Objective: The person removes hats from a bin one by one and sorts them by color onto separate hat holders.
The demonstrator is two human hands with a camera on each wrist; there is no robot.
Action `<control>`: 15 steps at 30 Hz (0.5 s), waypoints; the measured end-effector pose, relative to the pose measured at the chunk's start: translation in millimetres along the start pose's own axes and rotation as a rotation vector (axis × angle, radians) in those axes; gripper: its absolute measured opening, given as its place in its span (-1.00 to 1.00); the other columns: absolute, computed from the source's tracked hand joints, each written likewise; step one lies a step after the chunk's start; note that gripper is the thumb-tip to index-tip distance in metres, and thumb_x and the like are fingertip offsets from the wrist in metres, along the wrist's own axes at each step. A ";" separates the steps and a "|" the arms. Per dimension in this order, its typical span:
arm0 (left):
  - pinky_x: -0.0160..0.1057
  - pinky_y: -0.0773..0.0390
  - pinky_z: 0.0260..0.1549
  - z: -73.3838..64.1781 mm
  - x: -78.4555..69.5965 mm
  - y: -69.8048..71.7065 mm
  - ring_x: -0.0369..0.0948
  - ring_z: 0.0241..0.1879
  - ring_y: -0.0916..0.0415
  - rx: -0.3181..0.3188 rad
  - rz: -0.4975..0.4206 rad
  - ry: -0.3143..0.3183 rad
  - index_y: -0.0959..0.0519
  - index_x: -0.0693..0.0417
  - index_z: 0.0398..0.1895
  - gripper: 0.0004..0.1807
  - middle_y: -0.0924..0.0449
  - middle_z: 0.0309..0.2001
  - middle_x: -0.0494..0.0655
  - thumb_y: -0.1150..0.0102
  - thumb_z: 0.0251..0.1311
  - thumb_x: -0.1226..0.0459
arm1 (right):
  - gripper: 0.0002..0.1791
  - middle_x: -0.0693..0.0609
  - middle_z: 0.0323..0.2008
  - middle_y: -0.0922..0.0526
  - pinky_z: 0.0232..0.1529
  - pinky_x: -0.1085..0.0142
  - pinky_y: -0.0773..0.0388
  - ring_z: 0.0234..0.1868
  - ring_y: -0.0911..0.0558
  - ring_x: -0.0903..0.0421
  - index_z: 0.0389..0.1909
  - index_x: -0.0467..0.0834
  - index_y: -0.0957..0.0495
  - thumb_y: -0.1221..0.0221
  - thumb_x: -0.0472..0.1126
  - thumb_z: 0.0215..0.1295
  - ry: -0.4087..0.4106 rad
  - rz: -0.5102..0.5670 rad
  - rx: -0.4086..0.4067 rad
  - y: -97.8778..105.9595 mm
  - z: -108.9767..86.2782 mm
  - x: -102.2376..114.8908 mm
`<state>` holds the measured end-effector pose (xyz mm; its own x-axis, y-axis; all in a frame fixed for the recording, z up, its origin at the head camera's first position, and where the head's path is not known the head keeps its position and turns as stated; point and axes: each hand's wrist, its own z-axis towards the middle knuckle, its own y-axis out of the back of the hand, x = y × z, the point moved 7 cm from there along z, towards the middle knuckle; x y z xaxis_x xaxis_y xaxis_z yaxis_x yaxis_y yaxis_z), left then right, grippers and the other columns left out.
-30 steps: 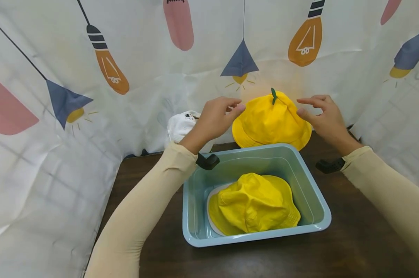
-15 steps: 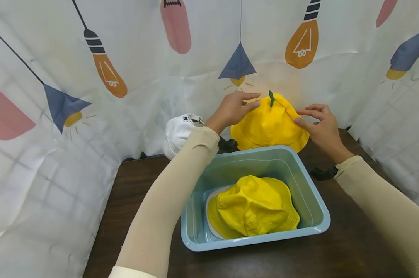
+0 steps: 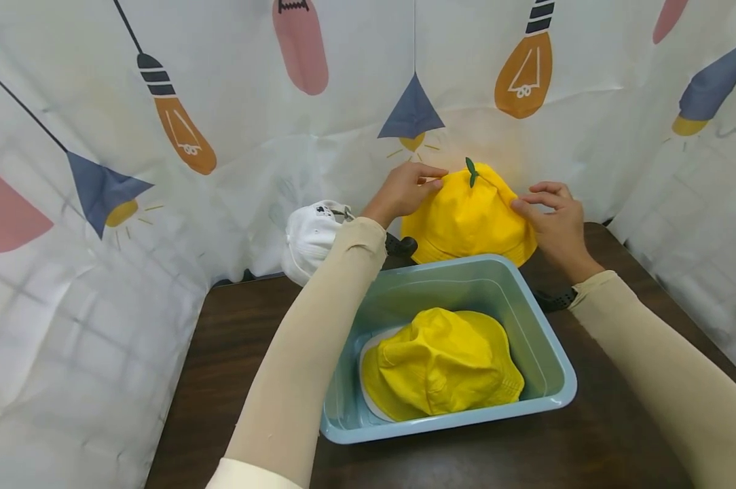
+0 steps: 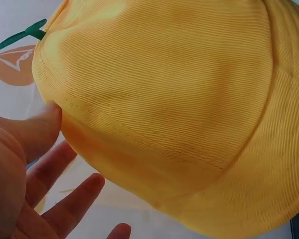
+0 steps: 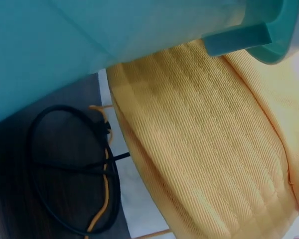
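A yellow bucket hat (image 3: 468,214) with a green sprout on top stands against the back curtain, behind a blue-green tub (image 3: 466,415). My left hand (image 3: 405,190) pinches the left side of its crown. In the left wrist view the thumb (image 4: 47,119) lies at the fabric's edge, the index finger is hidden, and the other fingers spread beside it. At the crown's right side, my right hand (image 3: 554,221) pinches the cloth between thumb and index finger. The right wrist view shows the hat's brim (image 5: 189,129) but no fingers. Inside the tub rests another yellow hat (image 3: 444,363) over something white-edged.
A white cap (image 3: 309,238) stands at the back, left of the bucket hat and partly behind my left arm. On the dark wooden table (image 3: 240,326), the right wrist view shows a looped black cable (image 5: 35,186) and an orange cord (image 5: 105,194). Printed curtains (image 3: 343,149) enclose the table.
Both hands have closed in on the bucket hat, the left moving right to the crown and the right reaching its other side. The view has shifted slightly.
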<state>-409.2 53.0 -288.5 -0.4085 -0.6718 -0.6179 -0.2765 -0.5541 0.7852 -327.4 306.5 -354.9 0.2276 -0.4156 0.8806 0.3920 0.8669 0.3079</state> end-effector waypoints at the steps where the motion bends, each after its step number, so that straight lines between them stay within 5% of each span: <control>1: -0.23 -0.51 0.29 0.9 0.9 0.1 -0.15 0.36 -0.46 -0.006 -0.018 0.006 -0.55 -0.26 0.36 -0.59 -0.49 0.39 -0.25 -0.08 0.51 0.11 | -0.51 0.17 0.07 -0.42 -0.16 0.59 -0.54 0.10 -0.39 0.18 -0.04 -0.34 -0.72 -0.36 0.03 0.32 -0.007 0.023 -0.004 -0.3 0.7 -1.2; 8: -0.21 -0.58 0.21 3.9 4.1 -2.2 -0.14 0.30 -0.50 -0.026 -0.127 0.056 -0.69 -0.24 0.19 -0.67 -0.56 0.32 -0.25 -0.20 0.41 0.09 | -0.55 0.17 0.05 -0.40 -0.11 0.55 -0.59 0.19 -0.30 0.15 -0.09 -0.35 -0.73 -0.37 -0.01 0.30 -0.054 0.177 -0.018 -5.6 1.3 -7.4; 15: -0.27 -0.62 0.12 7.0 3.0 -1.9 -0.18 0.20 -0.57 -0.097 -0.153 0.053 -0.75 -0.13 0.09 -0.69 -0.66 0.19 -0.24 -0.25 0.36 0.08 | -0.47 0.19 0.07 -0.36 -0.08 0.57 -0.60 0.19 -0.33 0.12 -0.06 -0.35 -0.69 -0.34 0.09 0.28 -0.112 0.206 -0.035 -8.7 -3.0 -7.4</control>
<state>-416.0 55.5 -291.6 -0.3208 -0.5997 -0.7331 -0.2460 -0.6947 0.6760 -329.9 301.2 -365.2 0.2067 -0.1958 0.9586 0.3789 0.9193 0.1061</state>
